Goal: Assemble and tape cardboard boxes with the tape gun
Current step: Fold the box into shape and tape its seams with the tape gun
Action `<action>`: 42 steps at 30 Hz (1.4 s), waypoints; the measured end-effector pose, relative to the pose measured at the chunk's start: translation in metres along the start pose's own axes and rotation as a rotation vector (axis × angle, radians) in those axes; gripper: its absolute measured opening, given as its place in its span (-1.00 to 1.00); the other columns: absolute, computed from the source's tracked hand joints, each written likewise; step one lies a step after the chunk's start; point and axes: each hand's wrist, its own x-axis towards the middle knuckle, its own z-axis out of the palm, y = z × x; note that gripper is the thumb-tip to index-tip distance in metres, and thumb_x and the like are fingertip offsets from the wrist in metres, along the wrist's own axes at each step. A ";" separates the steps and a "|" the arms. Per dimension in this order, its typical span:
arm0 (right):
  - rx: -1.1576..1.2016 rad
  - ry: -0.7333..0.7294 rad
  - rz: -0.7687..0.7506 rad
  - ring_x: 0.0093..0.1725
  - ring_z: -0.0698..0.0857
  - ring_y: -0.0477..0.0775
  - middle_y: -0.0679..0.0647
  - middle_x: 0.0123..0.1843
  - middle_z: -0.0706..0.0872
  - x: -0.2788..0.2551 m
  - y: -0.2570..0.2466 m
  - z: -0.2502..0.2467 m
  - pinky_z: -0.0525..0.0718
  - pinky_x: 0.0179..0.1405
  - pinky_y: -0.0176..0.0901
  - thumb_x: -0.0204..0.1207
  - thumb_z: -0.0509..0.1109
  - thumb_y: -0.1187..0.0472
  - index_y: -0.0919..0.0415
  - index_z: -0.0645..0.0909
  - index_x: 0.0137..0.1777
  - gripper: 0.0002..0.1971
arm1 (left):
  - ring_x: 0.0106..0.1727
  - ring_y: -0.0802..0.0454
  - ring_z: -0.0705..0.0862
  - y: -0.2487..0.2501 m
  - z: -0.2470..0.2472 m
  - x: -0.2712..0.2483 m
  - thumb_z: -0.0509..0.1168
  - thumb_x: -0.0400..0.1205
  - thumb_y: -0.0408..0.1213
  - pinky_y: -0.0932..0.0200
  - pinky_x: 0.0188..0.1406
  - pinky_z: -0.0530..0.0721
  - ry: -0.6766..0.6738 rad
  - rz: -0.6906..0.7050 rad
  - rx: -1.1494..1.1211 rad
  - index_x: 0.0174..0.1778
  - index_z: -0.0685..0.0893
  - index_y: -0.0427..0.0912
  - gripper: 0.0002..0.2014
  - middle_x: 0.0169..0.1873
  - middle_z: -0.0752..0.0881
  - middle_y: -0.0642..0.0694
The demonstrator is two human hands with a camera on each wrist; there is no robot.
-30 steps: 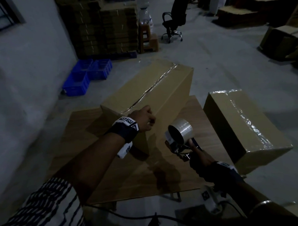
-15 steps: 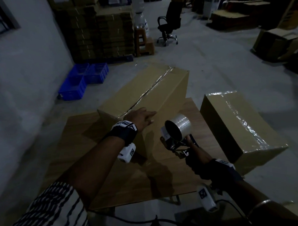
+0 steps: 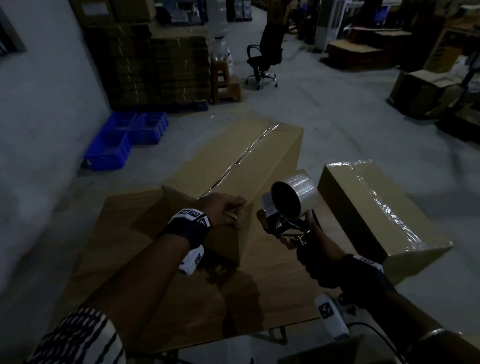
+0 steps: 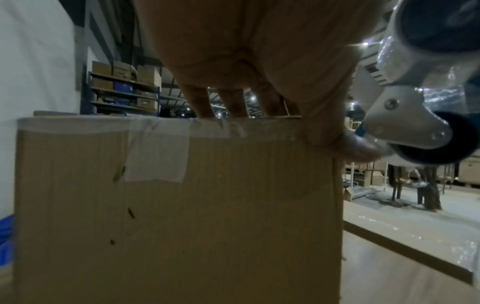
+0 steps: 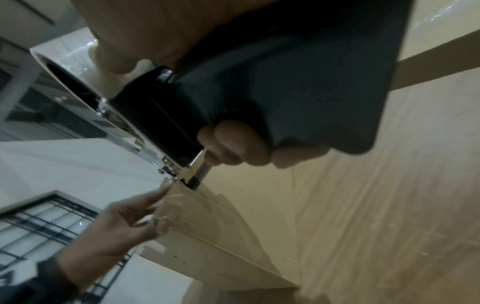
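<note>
Head cam looks down over table (image 3: 184, 308); left wrist cam close at box (image 4: 182, 216) end; right wrist cam tilted; all share box's near end.

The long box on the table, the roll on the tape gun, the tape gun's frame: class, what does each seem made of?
Long box: corrugated cardboard, matte brown, fine ribbing on its end face.
Roll: clear plastic tape, glossy, catching glints.
Tape gun's frame: probably metal, dull silver with screw heads.

No words, brand names or numbers can be read anywhere. The only printed marks are black-and-white square code patterns on the left wristband (image 3: 192, 215), the right wristband (image 3: 367, 261), and the two white wrist cameras (image 3: 192, 260) (image 3: 329, 312); the stacked cartons' labels (image 3: 96, 8) are too blurred to read.
</note>
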 end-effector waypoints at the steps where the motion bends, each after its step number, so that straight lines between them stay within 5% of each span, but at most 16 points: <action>1: 0.002 0.001 -0.004 -0.59 0.06 -0.05 -0.01 -0.55 0.21 -0.002 -0.003 0.003 0.07 -0.56 -0.23 0.18 0.10 -0.78 0.07 0.44 -0.61 -0.17 | 0.48 0.08 0.51 0.001 -0.002 0.000 0.56 0.43 -0.27 0.09 0.52 0.43 -0.007 -0.005 -0.021 0.54 0.48 0.12 -0.26 0.48 0.53 0.10; 4: 0.022 -0.019 -0.025 -0.57 0.06 -0.04 -0.02 -0.55 0.20 -0.006 -0.009 0.009 0.05 -0.54 -0.20 -0.04 0.24 -0.83 0.08 0.32 -0.49 -0.13 | 0.44 0.12 0.54 0.010 -0.009 -0.002 0.57 0.41 -0.01 0.10 0.47 0.47 -0.026 -0.016 0.066 0.55 0.44 0.17 -0.23 0.48 0.53 0.17; 8: 0.050 0.015 -0.061 -0.54 0.06 -0.02 0.02 -0.47 0.18 -0.011 -0.014 0.019 0.10 -0.54 -0.20 -0.07 0.26 -0.84 0.08 0.40 -0.18 -0.05 | 0.43 0.11 0.55 0.016 -0.011 -0.006 0.42 0.41 0.30 0.16 0.40 0.46 0.028 -0.013 0.152 0.52 0.41 0.34 -0.28 0.45 0.55 0.21; 11: 0.066 -0.007 -0.071 -0.57 0.06 -0.03 0.00 -0.50 0.19 -0.014 -0.021 0.027 0.12 -0.58 -0.25 -0.13 0.30 -0.83 0.06 0.30 -0.27 -0.07 | 0.39 0.01 0.58 0.020 -0.016 -0.013 0.38 0.45 0.25 0.03 0.38 0.54 0.006 0.012 0.225 0.52 0.40 0.35 -0.33 0.39 0.61 0.13; 16: 0.097 -0.065 -0.116 -0.61 0.09 -0.03 0.00 -0.54 0.21 -0.014 -0.035 0.047 0.15 -0.60 -0.26 -0.04 0.29 -0.82 0.07 0.36 -0.14 -0.07 | 0.41 0.15 0.54 0.006 -0.021 -0.038 0.44 0.40 0.19 0.24 0.35 0.41 0.025 0.064 0.216 0.44 0.50 0.35 -0.36 0.43 0.55 0.27; 21: 0.097 -0.109 -0.166 -0.53 0.00 0.01 0.08 -0.42 0.08 -0.014 -0.047 0.081 0.07 -0.57 -0.22 0.02 0.28 -0.80 0.06 0.31 -0.20 -0.12 | 0.38 0.16 0.55 -0.014 -0.035 -0.077 0.39 0.34 0.19 0.16 0.29 0.54 -0.060 0.113 0.254 0.41 0.52 0.37 -0.35 0.39 0.57 0.29; 27: 0.045 -0.139 -0.182 -0.59 0.05 -0.01 0.05 -0.49 0.15 -0.002 -0.053 0.126 0.11 -0.57 -0.24 0.20 0.17 -0.78 0.24 0.47 -0.10 -0.04 | 0.39 0.12 0.52 -0.041 -0.058 -0.133 0.52 0.36 -0.09 0.18 0.35 0.50 -0.118 0.075 0.146 0.37 0.60 0.32 -0.38 0.42 0.56 0.21; 30: -0.018 -0.129 -0.170 -0.53 0.00 0.03 0.12 -0.36 0.04 0.005 -0.055 0.144 0.06 -0.54 -0.15 0.11 0.16 -0.83 0.14 0.33 0.16 0.04 | 0.33 0.11 0.56 -0.059 -0.063 -0.155 0.53 0.31 -0.09 0.11 0.33 0.55 -0.154 0.044 0.086 0.32 0.62 0.34 -0.38 0.37 0.60 0.18; 33: -0.024 -0.177 -0.144 -0.58 0.02 0.00 0.06 -0.45 0.10 0.010 -0.060 0.160 0.17 -0.61 -0.26 0.11 0.14 -0.83 0.08 0.17 -0.03 -0.05 | 0.22 0.18 0.64 -0.085 -0.063 -0.172 0.47 0.16 0.01 -0.04 0.18 0.68 -0.133 0.047 0.008 0.22 0.64 0.43 -0.37 0.25 0.67 0.27; 35: -0.060 -0.159 -0.135 -0.56 0.01 0.01 0.04 -0.48 0.15 0.015 -0.063 0.166 0.15 -0.60 -0.25 0.13 0.11 -0.83 0.09 0.09 -0.08 -0.06 | 0.21 0.21 0.65 -0.093 -0.068 -0.181 0.50 0.22 -0.07 0.06 0.22 0.67 -0.138 0.007 -0.009 0.22 0.69 0.34 -0.42 0.24 0.67 0.27; 38: -0.118 -0.136 -0.174 -0.52 -0.02 0.03 0.07 -0.45 0.16 0.022 -0.067 0.170 0.04 -0.52 -0.14 0.13 0.11 -0.84 0.10 0.23 -0.06 -0.06 | 0.13 0.33 0.60 -0.093 -0.084 -0.189 0.49 0.49 -0.23 0.62 0.08 0.45 -0.163 -0.024 -0.041 0.28 0.72 0.11 -0.59 0.22 0.64 0.26; 40: -0.118 -0.128 -0.173 -0.50 -0.03 0.04 0.07 -0.44 0.14 0.023 -0.072 0.170 0.00 -0.47 -0.07 0.13 0.12 -0.83 0.11 0.17 -0.11 -0.07 | 0.11 0.28 0.63 -0.091 -0.088 -0.183 0.40 0.60 -0.24 0.60 0.02 0.48 -0.134 -0.043 -0.078 0.30 0.71 0.03 -0.67 0.23 0.70 0.13; 42: -0.115 -0.139 -0.179 -0.49 -0.03 0.06 0.08 -0.43 0.15 0.027 -0.076 0.164 -0.01 -0.46 -0.05 0.12 0.15 -0.83 0.14 0.47 -0.02 -0.03 | 0.03 0.15 0.71 -0.082 -0.091 -0.171 0.33 0.65 -0.21 0.36 -0.01 0.62 -0.048 -0.074 -0.093 0.31 0.70 0.03 -0.69 0.14 0.77 -0.02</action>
